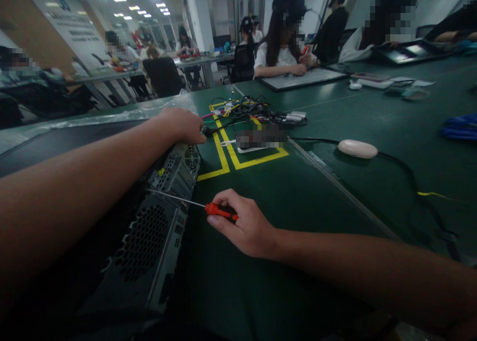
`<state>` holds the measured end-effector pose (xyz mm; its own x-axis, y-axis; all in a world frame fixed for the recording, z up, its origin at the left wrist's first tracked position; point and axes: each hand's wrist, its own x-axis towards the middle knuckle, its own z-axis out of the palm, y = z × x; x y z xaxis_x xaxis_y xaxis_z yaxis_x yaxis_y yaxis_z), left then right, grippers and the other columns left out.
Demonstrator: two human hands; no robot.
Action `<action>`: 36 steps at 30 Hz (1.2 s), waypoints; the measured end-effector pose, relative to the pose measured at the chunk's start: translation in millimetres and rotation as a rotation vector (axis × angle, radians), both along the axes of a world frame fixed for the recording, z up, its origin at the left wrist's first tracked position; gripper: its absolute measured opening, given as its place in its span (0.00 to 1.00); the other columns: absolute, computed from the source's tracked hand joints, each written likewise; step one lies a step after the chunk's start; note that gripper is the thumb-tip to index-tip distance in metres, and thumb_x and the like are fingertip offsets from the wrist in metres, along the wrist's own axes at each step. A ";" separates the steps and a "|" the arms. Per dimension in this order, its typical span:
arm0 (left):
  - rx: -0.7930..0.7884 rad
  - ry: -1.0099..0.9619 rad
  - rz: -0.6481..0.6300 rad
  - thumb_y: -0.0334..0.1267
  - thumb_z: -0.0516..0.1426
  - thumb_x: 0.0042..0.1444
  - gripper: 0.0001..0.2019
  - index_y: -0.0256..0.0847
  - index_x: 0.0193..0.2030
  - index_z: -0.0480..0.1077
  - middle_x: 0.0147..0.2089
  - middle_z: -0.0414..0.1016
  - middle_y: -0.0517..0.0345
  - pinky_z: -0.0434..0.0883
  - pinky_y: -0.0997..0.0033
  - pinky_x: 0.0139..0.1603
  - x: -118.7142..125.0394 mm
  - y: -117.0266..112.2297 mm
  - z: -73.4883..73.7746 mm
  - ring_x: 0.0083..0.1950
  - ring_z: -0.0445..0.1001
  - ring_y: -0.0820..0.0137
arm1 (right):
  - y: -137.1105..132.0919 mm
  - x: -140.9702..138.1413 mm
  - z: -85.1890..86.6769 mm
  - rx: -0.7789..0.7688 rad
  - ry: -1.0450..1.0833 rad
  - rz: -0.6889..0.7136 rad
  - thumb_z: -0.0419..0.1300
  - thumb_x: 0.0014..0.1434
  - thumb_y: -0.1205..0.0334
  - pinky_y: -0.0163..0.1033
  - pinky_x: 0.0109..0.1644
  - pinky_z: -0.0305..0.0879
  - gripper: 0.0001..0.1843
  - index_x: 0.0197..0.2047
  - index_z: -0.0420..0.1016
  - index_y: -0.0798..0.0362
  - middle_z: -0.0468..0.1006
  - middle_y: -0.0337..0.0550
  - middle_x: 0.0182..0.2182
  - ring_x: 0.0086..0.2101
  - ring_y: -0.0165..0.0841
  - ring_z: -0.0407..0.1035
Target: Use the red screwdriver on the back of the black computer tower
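A dark computer case point(167, 241) lies at the left, its metal rear panel with honeycomb vents and ports turned towards the right. My right hand point(248, 224) is closed round the red and black handle of a screwdriver point(218, 211). The long thin shaft runs leftward across the rear panel, and its tip meets the panel near the middle; whether it sits in a screw is too small to see. At the far corner of the case, above a round fan grille point(192, 157), my left hand point(182, 125) is bent over the edge, its fingers partly hidden.
Beyond the case lie a tangle of cables point(253, 107) and a power strip point(261, 138) amid yellow tape marks point(257, 161). A white oval device point(357, 149) on a black cord rests at the right. Across the green table point(316, 207), other people sit working at flat panels.
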<state>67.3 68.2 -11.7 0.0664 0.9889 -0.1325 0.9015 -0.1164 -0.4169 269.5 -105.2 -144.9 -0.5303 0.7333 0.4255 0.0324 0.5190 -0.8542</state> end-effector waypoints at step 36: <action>-0.011 -0.038 -0.006 0.60 0.59 0.54 0.36 0.49 0.68 0.77 0.66 0.79 0.39 0.69 0.37 0.63 4.4 -6.9 4.0 0.65 0.73 0.35 | -2.9 -1.6 -0.2 -0.043 0.000 0.041 0.64 0.69 0.59 0.39 0.41 0.69 0.08 0.48 0.71 0.50 0.77 0.39 0.37 0.35 0.33 0.72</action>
<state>71.8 61.4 -7.8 0.0773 0.9871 -0.1404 0.9159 -0.1260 -0.3811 267.9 -108.2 -145.1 -0.5604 0.7284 0.3943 0.0117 0.4830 -0.8755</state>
